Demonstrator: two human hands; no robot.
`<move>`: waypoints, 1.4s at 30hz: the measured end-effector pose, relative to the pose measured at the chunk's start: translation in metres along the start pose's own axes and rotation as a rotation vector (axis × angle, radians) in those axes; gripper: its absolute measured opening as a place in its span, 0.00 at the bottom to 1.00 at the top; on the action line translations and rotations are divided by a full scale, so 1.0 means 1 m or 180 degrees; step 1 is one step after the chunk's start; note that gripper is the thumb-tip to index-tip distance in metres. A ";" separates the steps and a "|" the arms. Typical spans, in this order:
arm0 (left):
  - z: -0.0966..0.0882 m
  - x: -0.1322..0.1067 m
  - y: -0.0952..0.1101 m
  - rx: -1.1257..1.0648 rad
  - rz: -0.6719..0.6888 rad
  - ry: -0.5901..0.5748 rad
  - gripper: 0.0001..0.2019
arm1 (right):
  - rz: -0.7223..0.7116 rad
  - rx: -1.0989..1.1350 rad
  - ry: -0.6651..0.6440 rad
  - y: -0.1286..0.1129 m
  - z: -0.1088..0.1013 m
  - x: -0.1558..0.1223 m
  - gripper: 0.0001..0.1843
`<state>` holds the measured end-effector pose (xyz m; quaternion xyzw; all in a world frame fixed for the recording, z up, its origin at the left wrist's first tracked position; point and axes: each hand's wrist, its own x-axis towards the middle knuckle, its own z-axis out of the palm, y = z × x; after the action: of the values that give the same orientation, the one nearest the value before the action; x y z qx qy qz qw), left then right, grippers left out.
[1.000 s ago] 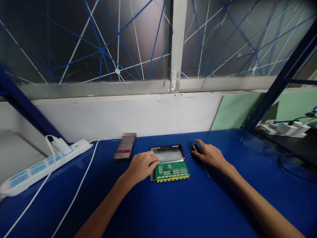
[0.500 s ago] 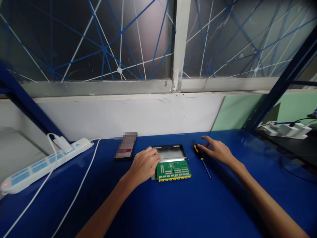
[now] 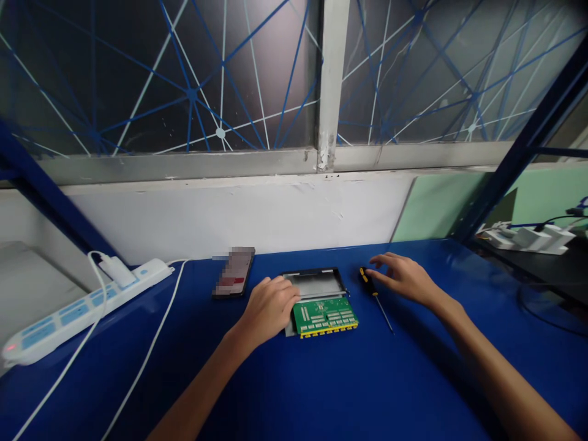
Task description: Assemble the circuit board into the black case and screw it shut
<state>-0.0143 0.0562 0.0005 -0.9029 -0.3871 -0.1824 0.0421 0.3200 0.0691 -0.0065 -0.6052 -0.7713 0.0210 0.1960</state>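
A green circuit board (image 3: 324, 312) with a row of yellow parts along its near edge lies partly over a shallow metal case (image 3: 316, 280). My left hand (image 3: 271, 306) is closed on the left side of the board, its fingertips curled over the edge; exactly where they grip is hidden. To the right, a black-and-yellow screwdriver (image 3: 367, 283) rests on the blue table with its shaft pointing toward me. My right hand (image 3: 402, 278) is open beside the handle, fingers apart, the thumb at or just above it; I cannot tell if they touch.
Left of the case lies a phone (image 3: 235, 272), partly blurred. A white power strip (image 3: 82, 312) with a plugged-in charger and a white cable (image 3: 151, 343) occupy the table's left side. Blue frame posts (image 3: 489, 177) stand at both sides. More plugs (image 3: 537, 237) sit at the far right.
The circuit board has shifted slightly to the right and turned a little, with my left hand moving along with it. My right hand and the screwdriver stay nearly in place.
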 end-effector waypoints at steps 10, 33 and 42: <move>-0.004 -0.001 -0.005 -0.0884 -0.0561 -0.0264 0.13 | -0.0418 0.1473 -0.0946 -0.041 -0.025 -0.011 0.19; -0.018 0.008 -0.013 -0.4292 -0.2001 -0.0690 0.38 | 0.0025 0.3145 -0.0777 -0.058 -0.014 -0.007 0.20; -0.015 0.006 0.000 -0.4163 -0.1512 -0.0729 0.21 | 0.0535 0.3286 -0.0440 -0.069 -0.006 -0.006 0.25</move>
<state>-0.0155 0.0568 0.0169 -0.6476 -0.3868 -0.2857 -0.5911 0.2592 0.0440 0.0159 -0.4869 -0.6206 0.4536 0.4149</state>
